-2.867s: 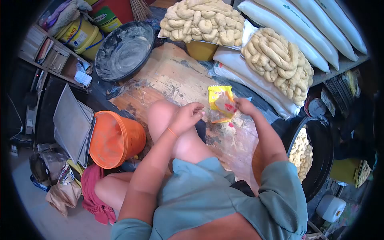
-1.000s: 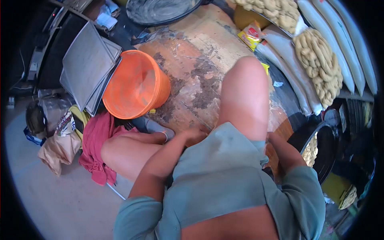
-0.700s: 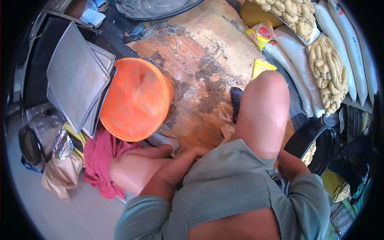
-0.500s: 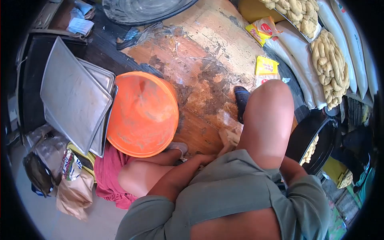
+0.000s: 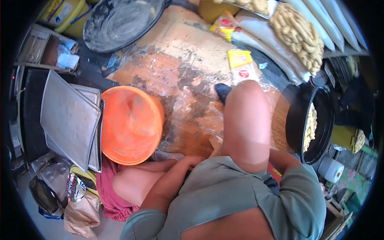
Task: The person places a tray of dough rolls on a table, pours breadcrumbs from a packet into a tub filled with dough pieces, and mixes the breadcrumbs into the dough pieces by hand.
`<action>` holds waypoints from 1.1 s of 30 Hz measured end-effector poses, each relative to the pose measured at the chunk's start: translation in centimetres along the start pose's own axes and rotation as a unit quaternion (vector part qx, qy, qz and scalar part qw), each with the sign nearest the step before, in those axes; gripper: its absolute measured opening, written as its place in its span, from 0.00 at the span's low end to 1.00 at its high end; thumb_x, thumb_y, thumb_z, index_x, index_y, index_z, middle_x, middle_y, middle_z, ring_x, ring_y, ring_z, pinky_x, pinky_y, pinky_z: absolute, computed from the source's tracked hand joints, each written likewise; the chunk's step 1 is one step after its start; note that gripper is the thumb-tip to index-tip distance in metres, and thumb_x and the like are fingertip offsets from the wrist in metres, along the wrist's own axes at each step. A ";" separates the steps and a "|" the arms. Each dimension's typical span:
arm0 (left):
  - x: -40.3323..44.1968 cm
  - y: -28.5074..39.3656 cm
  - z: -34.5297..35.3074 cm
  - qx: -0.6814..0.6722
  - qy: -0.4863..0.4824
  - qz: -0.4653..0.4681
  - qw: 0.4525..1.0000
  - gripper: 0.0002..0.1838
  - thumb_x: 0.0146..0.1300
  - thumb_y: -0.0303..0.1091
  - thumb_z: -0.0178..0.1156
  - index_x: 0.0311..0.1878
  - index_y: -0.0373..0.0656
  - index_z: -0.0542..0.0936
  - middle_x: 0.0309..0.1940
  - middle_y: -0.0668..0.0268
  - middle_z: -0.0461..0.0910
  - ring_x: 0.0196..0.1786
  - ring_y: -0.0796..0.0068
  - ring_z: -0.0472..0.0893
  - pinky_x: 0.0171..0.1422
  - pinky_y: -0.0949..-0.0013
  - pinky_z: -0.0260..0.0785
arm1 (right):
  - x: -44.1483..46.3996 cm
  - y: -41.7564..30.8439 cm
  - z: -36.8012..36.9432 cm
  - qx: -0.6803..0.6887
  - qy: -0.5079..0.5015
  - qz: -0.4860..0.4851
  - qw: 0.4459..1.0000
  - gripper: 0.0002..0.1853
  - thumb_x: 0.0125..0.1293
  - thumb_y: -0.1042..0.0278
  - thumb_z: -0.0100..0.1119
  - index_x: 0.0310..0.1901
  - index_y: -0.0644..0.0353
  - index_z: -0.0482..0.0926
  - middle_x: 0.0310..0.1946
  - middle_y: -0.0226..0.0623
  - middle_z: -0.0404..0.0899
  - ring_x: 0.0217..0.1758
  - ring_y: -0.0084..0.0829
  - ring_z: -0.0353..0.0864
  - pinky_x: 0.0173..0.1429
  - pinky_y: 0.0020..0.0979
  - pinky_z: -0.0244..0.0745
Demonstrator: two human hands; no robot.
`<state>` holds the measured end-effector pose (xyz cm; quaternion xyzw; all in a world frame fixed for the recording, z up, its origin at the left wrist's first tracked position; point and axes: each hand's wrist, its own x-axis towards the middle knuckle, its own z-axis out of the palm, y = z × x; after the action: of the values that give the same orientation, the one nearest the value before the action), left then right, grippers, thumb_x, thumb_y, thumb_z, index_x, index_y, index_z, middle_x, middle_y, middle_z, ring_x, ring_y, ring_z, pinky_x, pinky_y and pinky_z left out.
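Observation:
My left hand (image 5: 194,161) is low at the centre, beside the hem of my green shirt, its fingers mostly hidden by the cloth. A pale wooden piece (image 5: 216,145) slants up from the floor close to it. Behind my raised knee, my right hand is out of sight; only the forearm shows. Beyond the knee lies a yellow and clear packet (image 5: 240,60) on the wooden floor (image 5: 188,80). Another yellow and red packet (image 5: 225,26) leans by the white sacks (image 5: 264,46).
To the left stand an orange bucket (image 5: 132,124) and metal trays (image 5: 70,120). A dusty black basin (image 5: 124,24) is at the upper left. Twisted dough pieces (image 5: 298,34) lie at the upper right. On the right, a black tub (image 5: 296,120) holds more dough.
Both hands have dropped from the packet on the floor to low beside my body. The view has swung, and the second packet now lies by the sacks.

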<state>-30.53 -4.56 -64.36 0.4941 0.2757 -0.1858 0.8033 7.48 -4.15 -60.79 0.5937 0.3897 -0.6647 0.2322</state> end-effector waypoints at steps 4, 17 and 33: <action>-5.5 7.6 -2.7 -0.067 0.118 -0.108 0.985 0.22 0.63 0.49 0.57 0.52 0.42 0.80 0.43 0.57 0.83 0.45 0.63 0.80 0.52 0.61 0.70 | 1.4 1.1 -1.6 -0.048 -0.047 -0.049 0.997 0.33 0.52 0.62 0.66 0.61 0.59 0.70 0.55 0.48 0.75 0.56 0.42 0.76 0.59 0.39 0.71; -14.9 36.4 -3.1 0.108 0.629 0.353 0.684 0.18 0.65 0.34 0.58 0.53 0.32 0.76 0.45 0.55 0.81 0.48 0.67 0.80 0.54 0.68 0.71 | -16.9 6.9 -21.0 -0.062 0.823 -0.022 0.564 0.36 0.46 0.68 0.70 0.59 0.59 0.68 0.55 0.50 0.72 0.60 0.48 0.70 0.61 0.43 0.68; 5.6 39.3 -6.5 0.250 0.348 0.193 0.883 0.15 0.59 0.38 0.61 0.44 0.36 0.79 0.37 0.51 0.81 0.43 0.59 0.81 0.49 0.63 0.71 | -14.0 20.2 -22.7 0.061 0.656 0.191 0.727 0.15 0.59 0.72 0.47 0.47 0.59 0.76 0.44 0.53 0.80 0.51 0.49 0.79 0.56 0.45 0.72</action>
<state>-5.40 18.47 -43.05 0.7552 0.3806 0.0939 0.5254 39.51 -0.20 -51.94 0.9567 0.2817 -0.0732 0.0038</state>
